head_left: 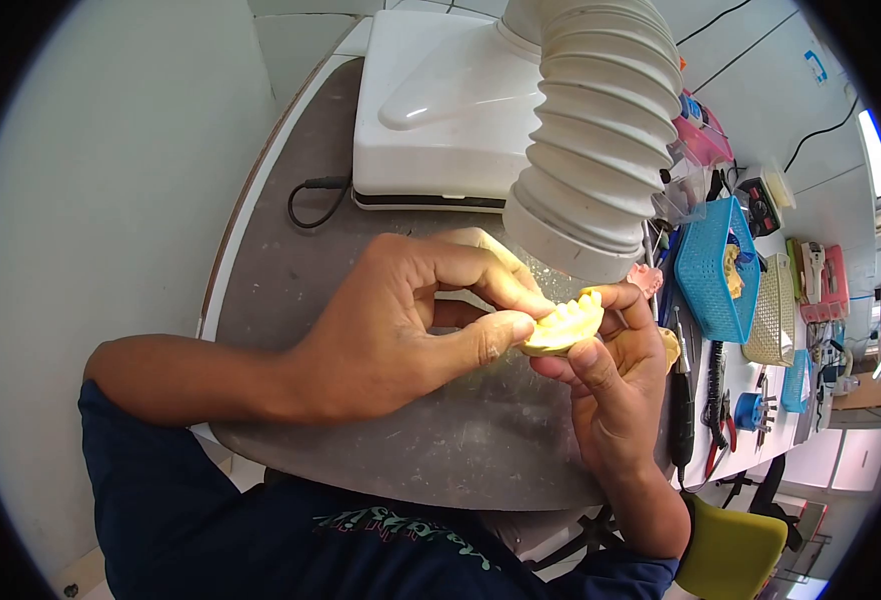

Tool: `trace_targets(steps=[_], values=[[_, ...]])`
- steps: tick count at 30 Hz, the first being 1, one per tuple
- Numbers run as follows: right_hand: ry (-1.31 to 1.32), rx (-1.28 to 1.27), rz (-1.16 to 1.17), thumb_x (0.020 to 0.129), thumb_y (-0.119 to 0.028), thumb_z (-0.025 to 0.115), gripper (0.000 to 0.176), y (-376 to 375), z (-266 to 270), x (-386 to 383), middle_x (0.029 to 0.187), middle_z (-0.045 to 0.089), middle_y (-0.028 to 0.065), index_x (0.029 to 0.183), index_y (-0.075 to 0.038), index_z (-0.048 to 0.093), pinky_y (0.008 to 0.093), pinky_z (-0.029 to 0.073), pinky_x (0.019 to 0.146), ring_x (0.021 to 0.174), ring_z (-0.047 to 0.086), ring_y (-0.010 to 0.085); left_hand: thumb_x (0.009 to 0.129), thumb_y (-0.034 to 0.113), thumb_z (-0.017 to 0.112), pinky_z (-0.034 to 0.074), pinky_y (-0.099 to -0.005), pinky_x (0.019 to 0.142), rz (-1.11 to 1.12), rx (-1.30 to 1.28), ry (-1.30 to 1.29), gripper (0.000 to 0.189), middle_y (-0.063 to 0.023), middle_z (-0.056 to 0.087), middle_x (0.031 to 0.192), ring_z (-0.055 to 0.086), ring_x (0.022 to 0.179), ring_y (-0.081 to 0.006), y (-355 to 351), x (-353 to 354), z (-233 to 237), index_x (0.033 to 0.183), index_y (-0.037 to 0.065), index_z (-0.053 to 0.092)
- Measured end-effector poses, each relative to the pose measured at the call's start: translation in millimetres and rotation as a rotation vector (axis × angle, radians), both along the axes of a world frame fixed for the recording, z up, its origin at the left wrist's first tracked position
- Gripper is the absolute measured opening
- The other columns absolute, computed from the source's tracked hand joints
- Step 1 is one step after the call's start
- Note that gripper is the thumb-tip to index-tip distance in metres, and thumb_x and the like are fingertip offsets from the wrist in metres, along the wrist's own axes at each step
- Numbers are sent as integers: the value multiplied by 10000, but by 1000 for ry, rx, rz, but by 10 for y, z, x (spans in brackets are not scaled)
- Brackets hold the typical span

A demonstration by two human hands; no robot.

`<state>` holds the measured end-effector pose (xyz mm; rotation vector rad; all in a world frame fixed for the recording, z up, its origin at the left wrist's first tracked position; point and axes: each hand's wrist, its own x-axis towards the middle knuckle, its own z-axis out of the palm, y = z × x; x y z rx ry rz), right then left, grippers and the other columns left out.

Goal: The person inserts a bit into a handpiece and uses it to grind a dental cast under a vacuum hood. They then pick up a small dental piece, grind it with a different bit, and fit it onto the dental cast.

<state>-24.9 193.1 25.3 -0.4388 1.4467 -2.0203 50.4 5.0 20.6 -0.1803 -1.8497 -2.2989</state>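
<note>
A yellow dental cast [565, 328] with a row of teeth is held up over the grey work mat, brightly lit. My left hand [431, 315] pinches its left end between thumb and fingers. On the other side, my right hand [616, 365] grips the cast, with the thumb at its lower edge and the index finger at its upper right. The palm side of my right hand faces up. Right behind the cast hangs the mouth of a white ribbed hose [586, 235].
A white machine [451, 110] stands at the back of the grey mat [441, 450]. To the right are a pink model piece [645, 279], a black handpiece [682, 420], a blue basket [696, 275], a beige basket [773, 310], red-handled pliers [723, 440] and a yellow-green chair [736, 550].
</note>
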Motion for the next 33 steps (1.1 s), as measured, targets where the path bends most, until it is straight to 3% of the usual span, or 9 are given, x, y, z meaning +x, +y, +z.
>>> trace_targets(steps=[2, 11, 29, 31, 33], values=[[-6, 14, 11, 844, 0, 663, 395, 10, -12, 1, 1129, 501, 156, 1129, 36, 393, 307, 582, 803, 980, 641, 257, 855, -17, 631, 506, -283, 861, -43, -28, -79, 122, -152, 625, 1045, 612, 998, -178, -31, 14, 35, 975, -36, 645], [-2, -21, 25, 847, -29, 670, 390, 14, -17, 24, 1118, 512, 177, 1088, 33, 370, 314, 586, 816, 978, 646, 282, 866, -4, 632, 504, -296, 869, -36, 11, -69, 105, -151, 631, 1027, 616, 991, -183, -6, 11, -20, 966, -34, 640], [180, -38, 32, 798, 77, 678, 422, 34, -30, 53, 1092, 526, 164, 1074, 13, 365, 309, 551, 882, 1029, 630, 274, 861, -24, 624, 496, -309, 846, -36, -41, 20, 91, -134, 623, 1011, 605, 985, -179, 2, 34, -29, 951, -18, 628], [196, 25, -59, 779, -200, 772, 526, -6, -17, 87, 1018, 531, 110, 1072, 3, 386, 326, 612, 728, 901, 657, 214, 859, -29, 624, 497, -309, 840, -36, -27, 11, 94, -136, 623, 1007, 606, 980, -180, 10, 39, -17, 952, -18, 629], [200, 29, -55, 779, -201, 773, 524, -2, -14, 84, 1019, 533, 110, 1072, 2, 389, 327, 612, 728, 900, 657, 215, 857, -34, 623, 499, -308, 835, -35, -13, 1, 97, -137, 624, 1004, 607, 975, -180, 13, 41, -14, 953, -19, 630]])
